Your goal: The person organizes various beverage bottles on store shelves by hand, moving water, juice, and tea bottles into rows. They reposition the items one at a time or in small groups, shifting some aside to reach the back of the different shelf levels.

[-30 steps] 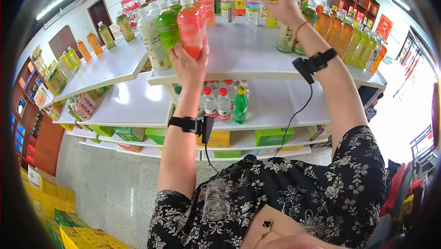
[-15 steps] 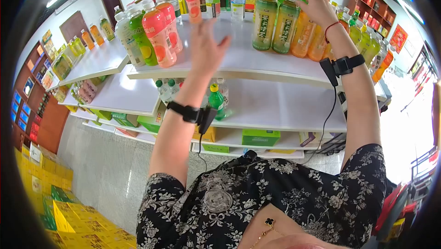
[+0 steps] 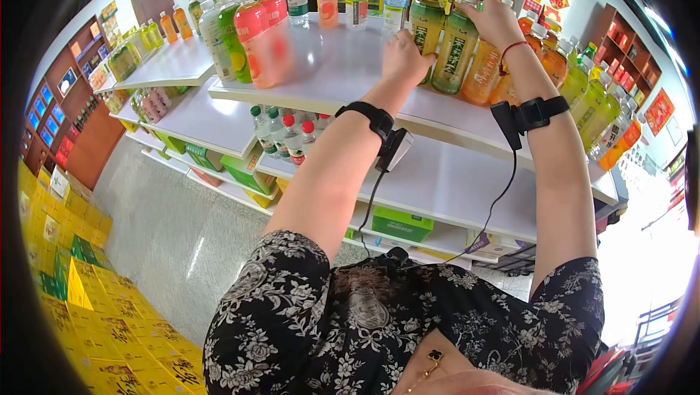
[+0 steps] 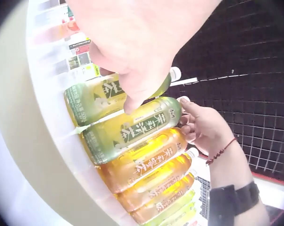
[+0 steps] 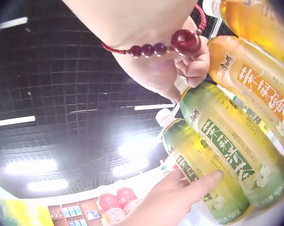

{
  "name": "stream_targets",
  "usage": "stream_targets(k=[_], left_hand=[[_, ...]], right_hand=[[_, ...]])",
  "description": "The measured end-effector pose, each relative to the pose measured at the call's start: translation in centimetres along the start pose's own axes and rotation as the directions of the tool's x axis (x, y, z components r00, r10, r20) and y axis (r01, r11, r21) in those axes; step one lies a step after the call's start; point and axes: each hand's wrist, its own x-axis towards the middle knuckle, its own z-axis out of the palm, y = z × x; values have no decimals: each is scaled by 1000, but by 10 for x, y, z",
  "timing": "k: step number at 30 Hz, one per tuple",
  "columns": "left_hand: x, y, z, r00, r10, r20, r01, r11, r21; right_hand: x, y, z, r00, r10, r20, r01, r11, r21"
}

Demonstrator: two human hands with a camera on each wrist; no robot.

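Observation:
My left hand (image 3: pixel 408 59) is wrapped round the lower part of a green tea bottle (image 4: pixel 92 98), its thumb across the front of the label. Just right of it stands a second green tea bottle (image 3: pixel 456 48) with a white cap. My right hand (image 3: pixel 499 19) pinches this second bottle at its cap, fingers curled, as the right wrist view shows up close. Both bottles stand upright side by side near the shelf's front edge. Orange-labelled tea bottles (image 5: pixel 259 84) line up directly right of them, beneath my right wrist.
Pink peach drink bottles (image 3: pixel 255 41) and a green-labelled bottle (image 3: pixel 232 48) stand front left on the white shelf (image 3: pixel 343 78). Clear water bottles (image 3: pixel 356 1) stand behind. Red-capped bottles (image 3: pixel 292 136) are on the shelf below. Yellow cartons (image 3: pixel 109 329) are stacked at lower left.
My left hand has let go of a pink peach bottle, now at the front left, and moved right to grasp a green tea bottle. My right hand has come onto the second one's cap.

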Motion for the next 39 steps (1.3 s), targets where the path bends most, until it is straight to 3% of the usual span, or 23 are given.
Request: stream_targets(k=[2,4,6,8,12,14,16,18,22,28,35,39], left_hand=[[-3,1,-2,999,-27,-42,25,999,-38],[-7,-1,-11,998,-44,-33,42,997,-65],[-12,-8,-24,997,-65,-28,63,994,-88],[-20,-23,-41,994,-3,-106,-4,997,-72],[-34,-64,-95,990,64,-124,-67,998,-19],[-39,-85,-123,966,123,-228,-103,990,99],[-41,-98,-149,968,130,-216,-108,988,113],[-43,-99,-172,988,34,-152,-25,998,61],[-36,-117,-171,972,70,-223,-54,996,77],[-50,-94,-169,942,129,-309,-109,991,81],[-60,-106,-173,913,173,-369,-106,975,195],[-66,-102,-163,901,211,-380,-110,957,270]], right_hand=[[2,-1,0,996,82,43,-86,992,98],[4,-5,-7,994,95,61,-99,992,73],[-1,-25,-28,948,231,217,-268,950,163],[4,-24,-28,944,225,241,-268,950,162],[12,-20,-21,940,242,239,-280,950,139],[15,-17,-19,925,257,280,-317,929,191],[20,-10,-15,921,253,297,-319,926,201],[22,-17,-17,904,300,306,-357,922,151],[24,-25,-8,952,206,228,-259,938,231],[36,-60,-3,967,147,208,-219,895,388],[58,-154,23,982,38,187,-135,832,537],[58,-178,29,976,-10,218,-122,803,583]])
